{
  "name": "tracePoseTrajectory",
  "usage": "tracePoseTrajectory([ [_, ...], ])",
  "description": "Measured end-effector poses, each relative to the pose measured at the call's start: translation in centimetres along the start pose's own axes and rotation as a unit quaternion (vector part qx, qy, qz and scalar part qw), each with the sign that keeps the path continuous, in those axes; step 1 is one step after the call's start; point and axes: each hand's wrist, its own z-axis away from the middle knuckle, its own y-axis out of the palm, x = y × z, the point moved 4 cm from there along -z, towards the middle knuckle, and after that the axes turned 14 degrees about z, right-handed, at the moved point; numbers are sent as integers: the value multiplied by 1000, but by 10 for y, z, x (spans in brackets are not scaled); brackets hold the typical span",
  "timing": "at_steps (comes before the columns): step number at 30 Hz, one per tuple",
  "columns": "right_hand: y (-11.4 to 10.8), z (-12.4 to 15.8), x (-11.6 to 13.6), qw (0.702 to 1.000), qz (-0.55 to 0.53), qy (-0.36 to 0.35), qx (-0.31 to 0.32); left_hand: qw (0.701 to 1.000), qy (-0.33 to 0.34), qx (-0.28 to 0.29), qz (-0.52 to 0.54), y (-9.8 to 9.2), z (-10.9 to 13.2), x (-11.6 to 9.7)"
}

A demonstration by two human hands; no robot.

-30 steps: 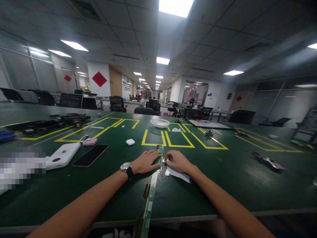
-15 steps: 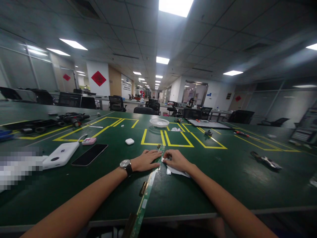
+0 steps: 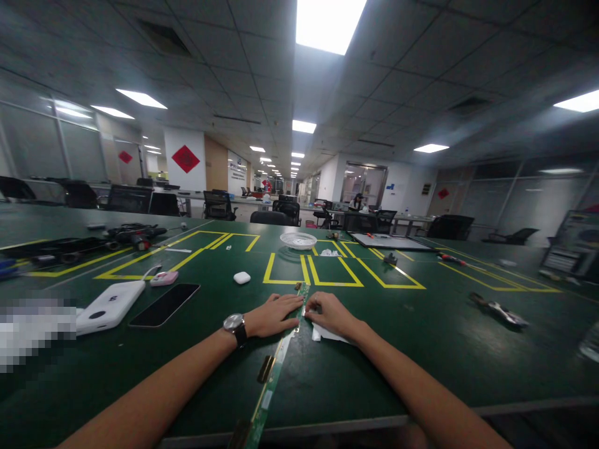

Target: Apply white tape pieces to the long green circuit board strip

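A long narrow green circuit strip (image 3: pixel 276 368) lies on the green table (image 3: pixel 421 349), running from the near edge away from me. My left hand (image 3: pixel 274 315), with a watch on the wrist, lies flat on the strip's far part, fingers stretched out. My right hand (image 3: pixel 330 312) rests just right of the strip with its fingers curled and pinched at the strip's edge, over a white paper (image 3: pixel 322 335). What the right fingers pinch is too small to make out.
To the left lie a black phone (image 3: pixel 163 304), a white power bank (image 3: pixel 110 307), a pink item (image 3: pixel 163 278) and a white earbud case (image 3: pixel 242 277). A white basket (image 3: pixel 298 239) stands farther off among yellow tape boxes. Tools lie at right (image 3: pixel 498 308) and far left.
The near end of the strip has swung to the left. Both hands stay at the same spot on the strip; the camera has tilted up a little.
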Motion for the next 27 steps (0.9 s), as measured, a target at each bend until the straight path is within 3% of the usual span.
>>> tracePoseTrajectory([
  [3,-10,1,8,997,-36,-59,-20,999,-9,-38,21,-6,-1,3],
  [5,-14,1,15,994,-55,-93,-13,994,-28,-100,33,-14,0,9],
  [8,-11,-1,23,987,-64,-140,55,976,-62,-203,45,-31,4,20],
  [10,-8,-3,19,983,-56,-143,95,968,-73,-237,45,-40,10,25],
  [12,-6,-6,2,990,-24,-94,107,968,-74,-236,33,-45,15,27],
  [15,-7,-2,-39,991,71,45,108,974,-70,-214,13,-48,21,26],
  [20,-16,19,-85,946,194,232,114,971,-58,-231,-21,-48,22,19],
  [22,-18,23,-89,937,200,264,111,975,-51,-214,-36,-43,19,16],
  [27,-13,26,-92,935,208,267,102,986,-49,-145,-69,-25,13,9],
])
